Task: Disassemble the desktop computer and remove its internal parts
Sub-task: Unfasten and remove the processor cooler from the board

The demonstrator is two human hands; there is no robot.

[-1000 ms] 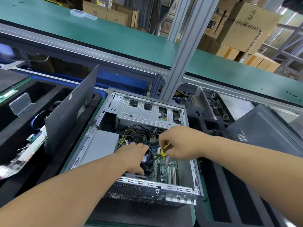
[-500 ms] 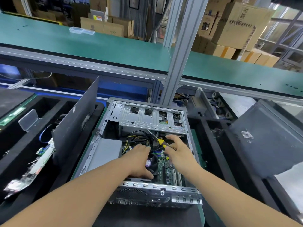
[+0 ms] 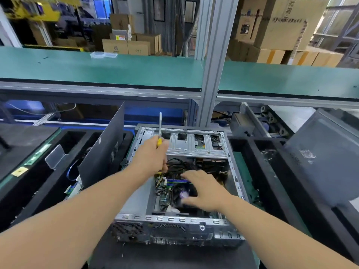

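Observation:
The open desktop case (image 3: 174, 218) lies on its side in front of me, with the motherboard (image 3: 164, 199), cables and a silver drive cage (image 3: 194, 149) exposed. My left hand (image 3: 153, 159) is raised over the case's left side. It grips a yellow-handled screwdriver (image 3: 160, 126) whose shaft points straight up. My right hand (image 3: 204, 191) rests with spread fingers on the black CPU fan (image 3: 181, 194), covering its right half.
A dark side panel (image 3: 104, 150) leans upright just left of the case. Another grey panel (image 3: 322, 158) lies tilted at the right. Black foam trays (image 3: 38, 183) with boards and cables sit on the left. A green shelf (image 3: 116, 68) and a metal post (image 3: 211, 74) stand behind.
The screwdriver has passed from my right hand to my left, which lifted off the CPU fan. My right hand has come down onto the fan.

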